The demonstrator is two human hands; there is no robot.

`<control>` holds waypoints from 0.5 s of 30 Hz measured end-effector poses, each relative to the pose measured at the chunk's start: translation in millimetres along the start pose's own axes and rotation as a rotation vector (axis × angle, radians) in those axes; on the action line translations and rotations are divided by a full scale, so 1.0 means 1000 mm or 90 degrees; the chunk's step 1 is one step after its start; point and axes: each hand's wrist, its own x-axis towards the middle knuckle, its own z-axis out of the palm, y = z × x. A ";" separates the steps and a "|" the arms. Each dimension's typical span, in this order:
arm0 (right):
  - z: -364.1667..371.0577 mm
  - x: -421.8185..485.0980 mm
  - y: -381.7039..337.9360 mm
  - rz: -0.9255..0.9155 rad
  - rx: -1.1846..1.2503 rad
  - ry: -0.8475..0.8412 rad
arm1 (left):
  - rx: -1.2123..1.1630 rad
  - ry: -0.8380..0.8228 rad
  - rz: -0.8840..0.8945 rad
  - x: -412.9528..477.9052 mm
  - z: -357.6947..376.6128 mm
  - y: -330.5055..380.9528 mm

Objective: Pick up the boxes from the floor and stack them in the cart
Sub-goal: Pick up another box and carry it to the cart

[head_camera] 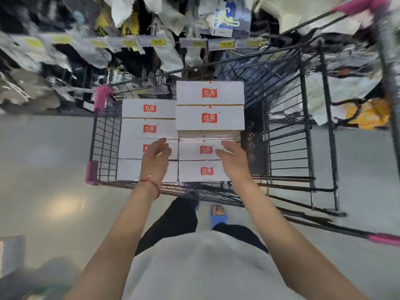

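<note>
Though half behind hands (154, 161), box logo (144, 148)

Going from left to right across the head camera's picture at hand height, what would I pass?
Grey floor → pink corner guard → left hand → right hand → wire side of the cart.

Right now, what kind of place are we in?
Most likely a shop aisle. Yellow price tags run in a row, packaged goods hang above them, and a wire shopping cart holds stacked white boxes with red logos.
</note>
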 end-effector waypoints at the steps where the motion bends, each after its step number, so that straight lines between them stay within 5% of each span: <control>1: -0.001 -0.009 0.003 -0.013 -0.016 -0.014 | -0.016 0.011 0.005 -0.015 -0.004 -0.004; 15: 0.069 -0.130 0.038 -0.112 -0.184 -0.271 | -0.186 0.144 -0.004 -0.168 -0.108 -0.088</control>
